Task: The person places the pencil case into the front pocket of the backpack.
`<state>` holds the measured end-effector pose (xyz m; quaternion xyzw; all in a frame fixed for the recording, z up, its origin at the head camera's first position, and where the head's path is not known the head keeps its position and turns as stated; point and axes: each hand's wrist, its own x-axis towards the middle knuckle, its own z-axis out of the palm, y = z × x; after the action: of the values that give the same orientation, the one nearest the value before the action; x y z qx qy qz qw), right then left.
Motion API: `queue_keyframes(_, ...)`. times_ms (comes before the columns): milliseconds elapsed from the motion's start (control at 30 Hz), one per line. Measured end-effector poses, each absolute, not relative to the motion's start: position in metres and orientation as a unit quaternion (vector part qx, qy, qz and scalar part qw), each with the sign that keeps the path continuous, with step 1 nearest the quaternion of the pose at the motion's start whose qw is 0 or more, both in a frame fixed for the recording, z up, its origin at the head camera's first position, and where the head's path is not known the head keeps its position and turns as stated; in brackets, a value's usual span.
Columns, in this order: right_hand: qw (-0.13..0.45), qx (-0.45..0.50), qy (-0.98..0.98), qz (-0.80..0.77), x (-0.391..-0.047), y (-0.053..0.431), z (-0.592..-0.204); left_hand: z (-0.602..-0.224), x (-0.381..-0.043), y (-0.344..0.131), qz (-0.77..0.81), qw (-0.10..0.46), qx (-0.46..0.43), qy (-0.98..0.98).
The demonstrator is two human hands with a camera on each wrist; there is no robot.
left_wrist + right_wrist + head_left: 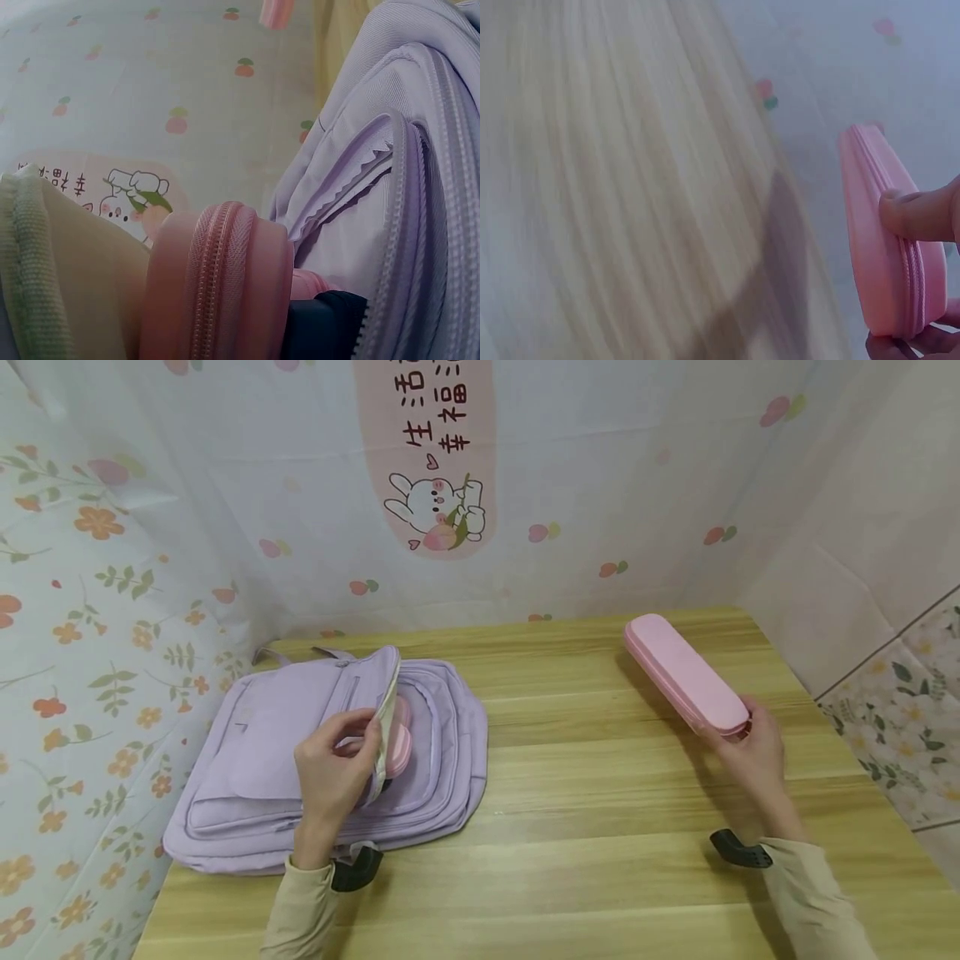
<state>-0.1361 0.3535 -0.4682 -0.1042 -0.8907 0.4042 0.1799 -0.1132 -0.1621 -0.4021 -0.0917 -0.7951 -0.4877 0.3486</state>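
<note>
A lavender backpack (pixel 273 718) lies flat on the table's left side, its front pocket unzipped. My left hand (pixel 333 768) pinches the pocket's flap (pixel 392 693) by its edge and holds it raised. Inside the pocket sit pink zippered cases (pixel 399 752); the left wrist view shows one pink case (pixel 255 292) close up, beside a dark blue item (pixel 319 326). Over at the right, my right hand (pixel 753 756) grips a long pink zippered pencil case (pixel 686 672) by its near end, held above the table. Its thumb (pixel 919 214) lies along the zip side.
The wooden table (pixel 555 793) stretches between the backpack and the right hand. A printed cloth (pixel 600 485) hangs behind the table, and a floral cloth (pixel 97 693) hangs along the left. Black wrist mounts (pixel 356 868) stick out from both sleeves.
</note>
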Motion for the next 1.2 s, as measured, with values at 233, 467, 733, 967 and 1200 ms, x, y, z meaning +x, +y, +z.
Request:
queue_keyframes(233, 0.190, -0.023, -0.898, 0.397, -0.137, 0.329, -0.466, -0.406, -0.114, -0.163, -0.494, 0.341, -0.090, -0.795)
queue_keyframes(467, 0.178, 0.025, -0.899, 0.400, -0.140, 0.301, -0.467, -0.407, -0.114, -0.161, -0.499, 0.338, -0.094, -0.793)
queue_keyframes(733, 0.144, 0.044, -0.888, 0.434, -0.142, 0.273, -0.468, -0.407, -0.114, -0.160, -0.499, 0.335, -0.097, -0.793)
queue_keyframes(967, 0.099, 0.077, -0.878, 0.462, -0.143, 0.244, -0.462, -0.407, -0.113, -0.159, -0.499, 0.335, -0.093, -0.794)
queue_keyframes(1200, 0.048, 0.119, -0.872, 0.472, -0.147, 0.215, -0.456, -0.404, -0.112, -0.160, -0.498, 0.340, -0.098, -0.792)
